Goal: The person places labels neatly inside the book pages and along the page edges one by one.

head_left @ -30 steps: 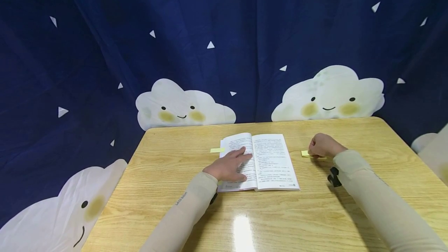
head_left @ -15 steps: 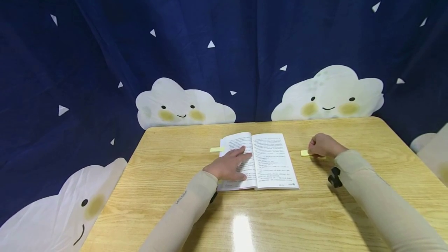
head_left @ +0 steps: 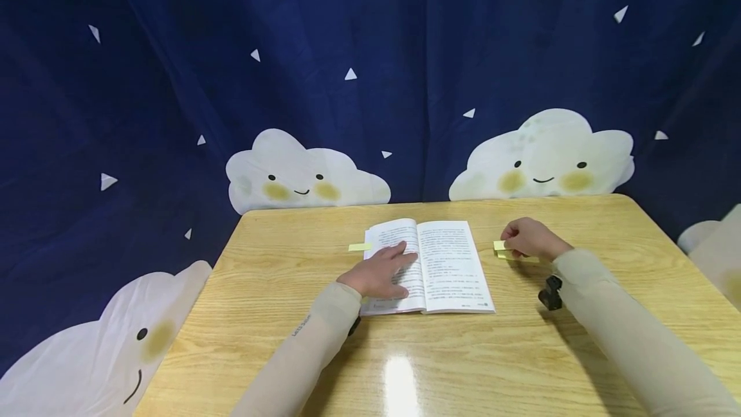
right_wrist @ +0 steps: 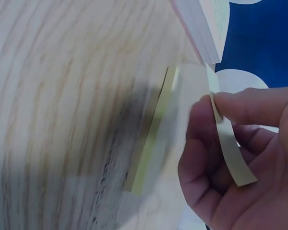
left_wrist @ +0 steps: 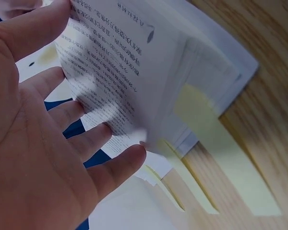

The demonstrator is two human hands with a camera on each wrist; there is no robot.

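Observation:
An open book (head_left: 454,269) lies on the wooden table, printed pages up. My left hand (head_left: 379,273) rests on its left page with fingers spread and straight. Several pale yellow sticky strips jut from the book's left edge; the largest sticky strip (left_wrist: 225,153) shows in the left wrist view. To the right of the book, my right hand (head_left: 529,239) pinches a single yellow sticky strip (right_wrist: 226,141) between thumb and forefinger, its lower end curving toward the palm. Below that hand, a thin pad of yellow sticky strips (right_wrist: 153,134) lies on the table.
The wooden table (head_left: 278,352) reaches back to a dark blue curtain (head_left: 324,31) printed with clouds and white triangles. Light glares off the table's front part. A black wrist device (head_left: 551,293) sits under the right sleeve.
My right hand has lifted a little from the pad, and one yellow sticky strip has come away in its fingers. The left hand and the book have stayed put.

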